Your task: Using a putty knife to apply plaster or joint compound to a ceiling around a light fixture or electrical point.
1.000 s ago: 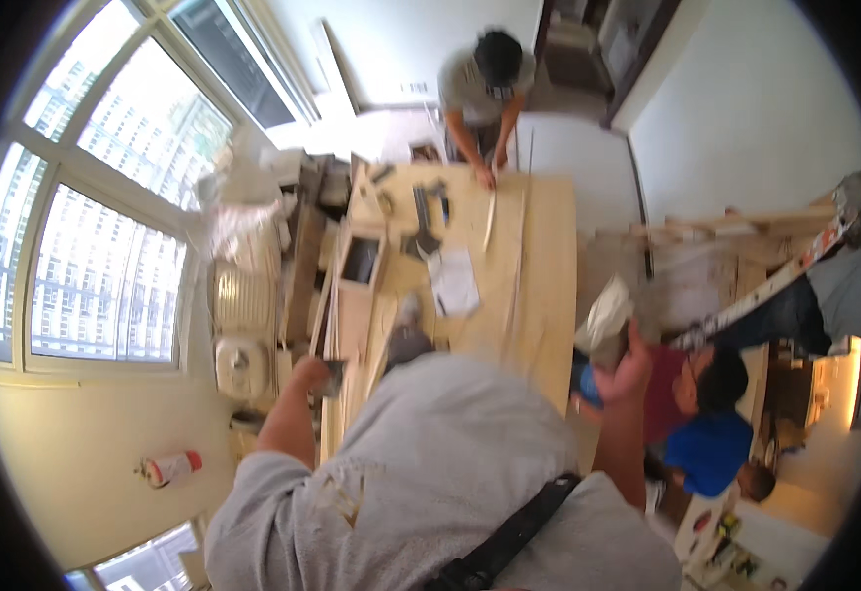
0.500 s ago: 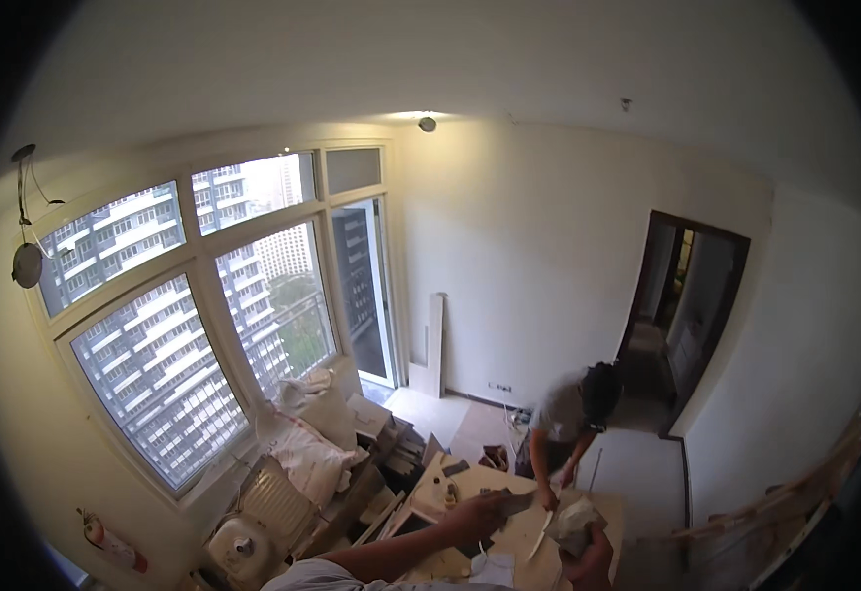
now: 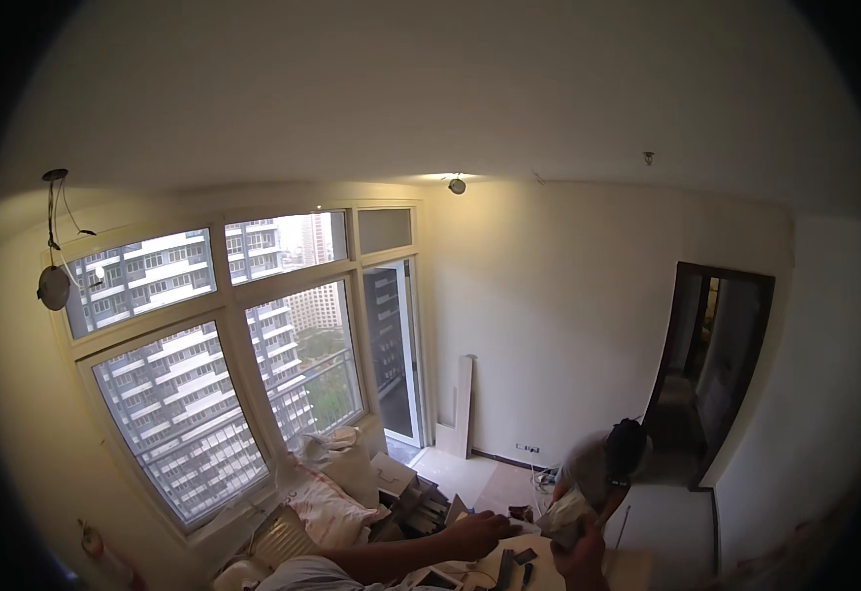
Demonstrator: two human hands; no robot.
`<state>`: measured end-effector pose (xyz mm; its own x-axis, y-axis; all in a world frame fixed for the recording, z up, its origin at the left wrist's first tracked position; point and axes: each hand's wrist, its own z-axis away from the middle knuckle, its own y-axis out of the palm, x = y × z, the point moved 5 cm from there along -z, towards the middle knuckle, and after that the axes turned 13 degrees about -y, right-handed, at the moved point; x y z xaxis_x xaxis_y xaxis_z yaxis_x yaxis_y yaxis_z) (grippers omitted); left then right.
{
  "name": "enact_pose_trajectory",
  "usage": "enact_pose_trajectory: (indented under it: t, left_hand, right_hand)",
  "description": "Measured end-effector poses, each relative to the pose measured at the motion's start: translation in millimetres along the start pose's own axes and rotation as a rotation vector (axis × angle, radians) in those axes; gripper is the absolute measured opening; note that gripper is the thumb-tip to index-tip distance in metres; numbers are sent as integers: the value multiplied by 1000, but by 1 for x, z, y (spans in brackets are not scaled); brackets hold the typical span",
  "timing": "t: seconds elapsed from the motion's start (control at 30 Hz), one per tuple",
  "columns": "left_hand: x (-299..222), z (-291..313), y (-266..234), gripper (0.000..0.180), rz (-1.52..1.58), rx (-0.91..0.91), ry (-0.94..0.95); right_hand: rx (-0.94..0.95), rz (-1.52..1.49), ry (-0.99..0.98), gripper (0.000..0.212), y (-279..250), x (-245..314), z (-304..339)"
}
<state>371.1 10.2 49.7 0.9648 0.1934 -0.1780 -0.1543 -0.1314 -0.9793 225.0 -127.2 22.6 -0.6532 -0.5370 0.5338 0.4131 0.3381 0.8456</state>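
My left hand (image 3: pixel 480 537) reaches in over the worktable (image 3: pixel 549 573) from the lower left, fingers closed on a flat, pale, blade-like tool (image 3: pixel 522 530). Its exact kind is too small to make out. Facing it, my right hand (image 3: pixel 580 557) grips a pale, crumpled, bag-like bundle (image 3: pixel 566 512) from below. The tool's far end comes up close to the bundle's left side; whether they touch I cannot tell. Dark small pieces (image 3: pixel 509 566) lie on the table beneath my hands.
Across the table a person (image 3: pixel 603 463) bends forward, hands mostly hidden behind the bundle. Stuffed white sacks (image 3: pixel 327 507) and stacked boards (image 3: pixel 421 512) fill the left side under the windows. A plank (image 3: pixel 465 409) leans on the far wall near a dark-framed doorway (image 3: pixel 711 374).
My view has tilted upward, so the room sits lower in it and less tabletop shows. Relative to the table, both hands are higher, and the blade-like tool and bundle are closer together.
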Motion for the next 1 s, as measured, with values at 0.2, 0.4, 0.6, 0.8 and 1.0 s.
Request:
enact_pose_trajectory:
  t: [0.2, 0.4, 0.6, 0.8, 1.0]
  left_hand:
    - [98, 13, 99, 46, 91, -157, -30]
    - [98, 107, 100, 23, 1411, -213, -1073]
    - [90, 165, 189, 34, -423, 131, -528]
    - [71, 270, 274, 9, -432, 88, -638]
    - [65, 403, 367, 22, -210, 236, -1034]
  right_hand:
    - [122, 25, 57, 43, 15, 17, 23]
    - [478, 805, -264, 39, -21, 18, 39]
    - [409, 645, 70, 32, -40, -5, 50]
    - [196, 97, 558, 28, -46, -33, 70]
    - [379, 111, 375, 39, -27, -17, 76]
